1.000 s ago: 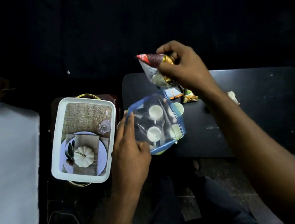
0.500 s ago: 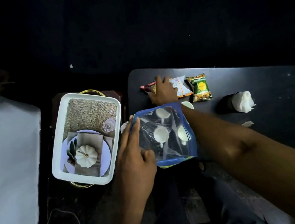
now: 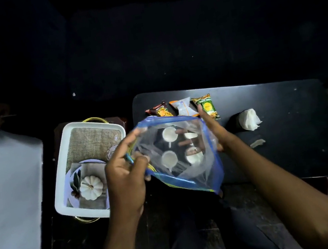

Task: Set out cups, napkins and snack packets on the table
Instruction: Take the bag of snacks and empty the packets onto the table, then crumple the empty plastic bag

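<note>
Holding one bag between both hands:

- Bag (image 3: 201, 168): clear plastic with a blue edge, tilted, over the near left corner of the black tabletop (image 3: 294, 145).
- Left grip (image 3: 123, 175): thumb and fingertips pinching the bag's left edge.
- Right grip (image 3: 218, 134): closed on the bag's right side, with several fingers showing through the plastic.
- Cups (image 3: 169, 134): four, white, seen through the bag. Whether they sit inside it or beneath it cannot be told.
- Snack packets: three in a row along the far left edge of the tabletop, just beyond the bag. These are a brown packet (image 3: 159, 110), a clear and orange packet (image 3: 183, 107) and a green packet (image 3: 207, 106).
- Napkin (image 3: 249, 119): white, crumpled, on a dark holder to the right of the packets.
- Scrap (image 3: 257, 143): small, pale, on the tabletop near the napkin.
- Tray (image 3: 60, 186): white rim, gold handles, left of the tabletop. A white pumpkin (image 3: 91, 187) on a plate shows in its base.
</note>
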